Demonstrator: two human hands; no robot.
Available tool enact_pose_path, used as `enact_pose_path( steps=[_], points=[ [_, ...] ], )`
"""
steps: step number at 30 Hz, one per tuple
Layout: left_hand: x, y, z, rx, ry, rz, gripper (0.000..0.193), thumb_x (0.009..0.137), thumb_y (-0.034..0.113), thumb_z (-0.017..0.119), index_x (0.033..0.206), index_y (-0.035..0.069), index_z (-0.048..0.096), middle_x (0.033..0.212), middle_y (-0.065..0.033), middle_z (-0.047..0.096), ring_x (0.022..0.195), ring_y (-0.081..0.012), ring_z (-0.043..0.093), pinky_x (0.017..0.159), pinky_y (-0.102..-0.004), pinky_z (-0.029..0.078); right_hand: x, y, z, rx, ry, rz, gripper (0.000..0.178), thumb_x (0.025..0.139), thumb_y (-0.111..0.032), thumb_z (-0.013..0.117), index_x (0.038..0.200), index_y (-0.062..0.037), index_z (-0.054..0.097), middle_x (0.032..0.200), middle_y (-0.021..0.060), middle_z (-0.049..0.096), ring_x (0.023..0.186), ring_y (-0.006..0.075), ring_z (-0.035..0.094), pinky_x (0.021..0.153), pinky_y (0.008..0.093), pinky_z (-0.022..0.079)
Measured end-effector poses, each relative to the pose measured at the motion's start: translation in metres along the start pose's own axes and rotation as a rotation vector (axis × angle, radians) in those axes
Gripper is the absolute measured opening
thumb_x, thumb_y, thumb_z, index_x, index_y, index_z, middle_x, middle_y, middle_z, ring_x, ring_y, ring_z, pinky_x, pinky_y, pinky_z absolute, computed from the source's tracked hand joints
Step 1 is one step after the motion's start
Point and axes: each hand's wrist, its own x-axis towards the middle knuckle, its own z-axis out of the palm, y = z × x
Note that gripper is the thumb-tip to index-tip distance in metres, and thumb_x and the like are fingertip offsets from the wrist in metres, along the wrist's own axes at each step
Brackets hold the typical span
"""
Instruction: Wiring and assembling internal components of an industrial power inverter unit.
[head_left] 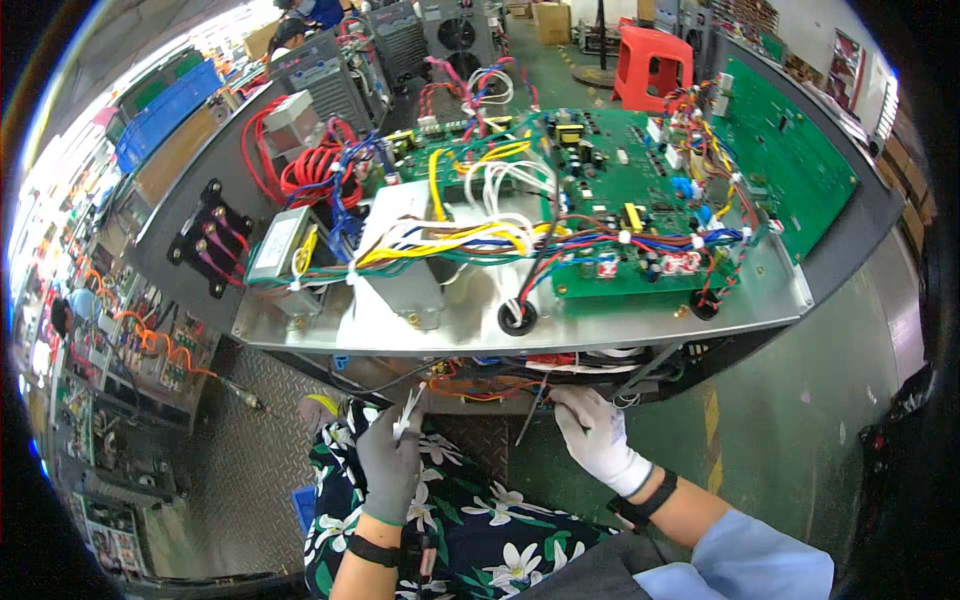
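My left hand (388, 462), in a grey glove, is closed round a few thin white strips (409, 410) that look like cable ties. It is above my lap, just in front of the open metal chassis (460, 342). My right hand (603, 443), in a white glove, reaches to the wires under the chassis's front edge. Its fingers are bent together, and what they pinch is hidden. Beside those fingertips a thin grey strip (528, 418) slants downward. Orange and red wires (480, 384) run through the lower opening between my hands.
On the chassis are a green circuit board (600, 284), bundled coloured wires (450, 238) and a coil of red cable (318, 175). Another green board (775, 150) lines the right side panel. A red stool (652, 65) stands behind. Shelves with parts (110, 420) fill the left.
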Motion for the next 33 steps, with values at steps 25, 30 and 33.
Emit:
enact_pose_path(
  steps=[25, 30, 33],
  points=[
    [0.026, -0.051, 0.072, -0.277, 0.211, 0.064, 0.014, 0.085, 0.011, 0.064, 0.083, -0.002, 0.062, 0.067, -0.0056, 0.062, 0.059, -0.0102, 0.052, 0.053, -0.0282, 0.041, 0.042, 0.013, 0.091, -0.148, -0.392, 0.208, 0.03, 0.087, -0.029, 0.056, 0.097, -0.0007, 0.057, 0.097, 0.0227, 0.06, 0.086, 0.04, 0.059, 0.075, 0.0452, 0.047],
    [0.028, -0.046, 0.072, -0.204, 0.294, 0.191, 0.021, 0.084, 0.015, 0.066, 0.075, -0.003, 0.059, 0.059, -0.0069, 0.058, 0.052, -0.0128, 0.052, 0.048, -0.0302, 0.039, 0.047, 0.011, 0.086, 0.006, -0.439, 0.182, 0.033, 0.089, -0.033, 0.054, 0.092, 0.0006, 0.057, 0.093, 0.0236, 0.061, 0.087, 0.0402, 0.059, 0.077, 0.0458, 0.047],
    [0.031, -0.041, 0.072, -0.127, 0.26, 0.172, 0.025, 0.084, 0.018, 0.068, 0.072, -0.002, 0.058, 0.057, -0.008, 0.058, 0.049, -0.0158, 0.052, 0.046, -0.0313, 0.038, 0.048, 0.007, 0.092, -0.088, -0.434, 0.188, 0.038, 0.089, -0.037, 0.054, 0.094, 0.0009, 0.056, 0.098, 0.0235, 0.06, 0.092, 0.0401, 0.058, 0.079, 0.0461, 0.047]
  ],
)
